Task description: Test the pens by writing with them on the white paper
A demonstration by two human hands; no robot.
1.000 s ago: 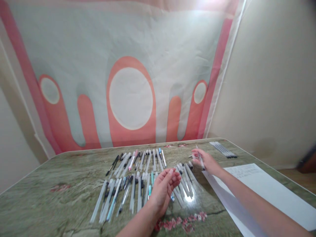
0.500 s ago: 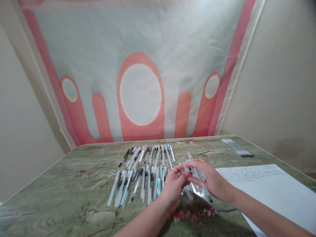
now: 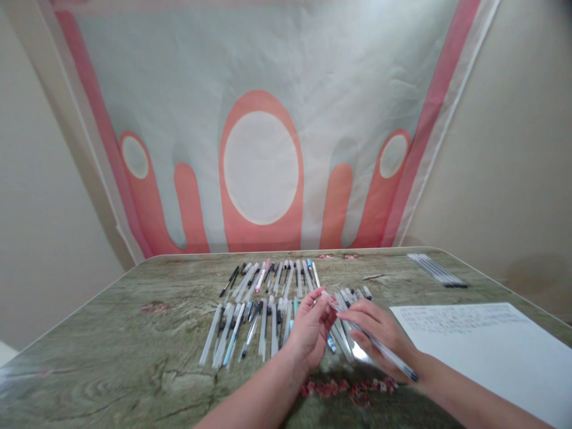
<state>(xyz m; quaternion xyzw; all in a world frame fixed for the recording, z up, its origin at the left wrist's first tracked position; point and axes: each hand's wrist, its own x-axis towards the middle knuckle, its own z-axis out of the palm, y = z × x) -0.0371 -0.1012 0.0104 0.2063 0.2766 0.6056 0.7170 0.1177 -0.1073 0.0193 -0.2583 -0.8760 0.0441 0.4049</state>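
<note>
My right hand (image 3: pixel 379 333) is closed round a clear-barrelled pen (image 3: pixel 391 356) with a black end. The pen slants from my left fingertips down to the right, its dark end over my right wrist. My left hand (image 3: pixel 310 328) pinches a small clear piece that looks like a pen cap (image 3: pixel 328 298), where the pen's front end meets it. Fingers partly cover this spot. Beneath and beside my hands lies a row of mostly clear and white pens (image 3: pixel 232 333), partly hidden by my left hand.
Farther back lies a second row of pens (image 3: pixel 272 279). Several clear pens (image 3: pixel 435 271) lie side by side at the far right. A sheet of paper with handwriting (image 3: pixel 482 351) covers the right side of the wood-patterned table (image 3: pixel 111 333). A printed cloth (image 3: pixel 261 167) hangs behind.
The pen in my right hand has swung from steeply upright to a flatter slant, its front end now at my left fingertips. My right hand has lowered slightly. The view has shifted slightly.
</note>
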